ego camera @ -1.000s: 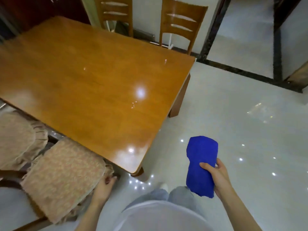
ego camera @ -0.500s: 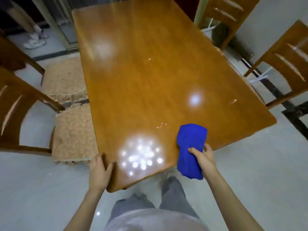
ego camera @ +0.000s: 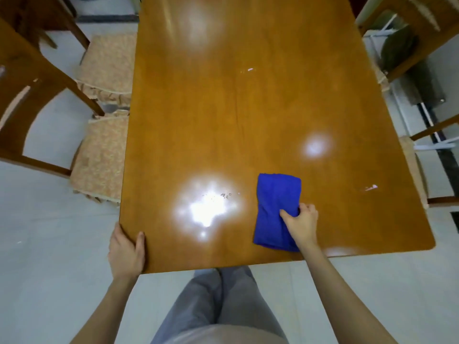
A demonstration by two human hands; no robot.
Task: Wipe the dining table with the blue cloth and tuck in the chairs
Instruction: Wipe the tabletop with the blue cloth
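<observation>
The glossy wooden dining table point(ego camera: 248, 100) fills the middle of the head view, its short end toward me. A folded blue cloth point(ego camera: 274, 207) lies flat on its near right part. My right hand point(ego camera: 301, 222) presses on the cloth's right edge and grips it. My left hand point(ego camera: 126, 252) holds the table's near left corner, thumb on top. Small water drops point(ego camera: 224, 194) sit left of the cloth. Two cushioned chairs stand on the left, one near point(ego camera: 99, 157) and one farther point(ego camera: 106, 68), seats partly under the table.
Two more wooden chairs stand on the right, one far point(ego camera: 417, 26) and one near point(ego camera: 417, 170). Pale tiled floor point(ego camera: 49, 244) surrounds the table. My legs in grey trousers point(ego camera: 218, 306) are at the near short end.
I have come round to the table's short end. The cloth went from hanging in my right hand to lying flat on the tabletop. My left hand left the chair cushion and took the table corner.
</observation>
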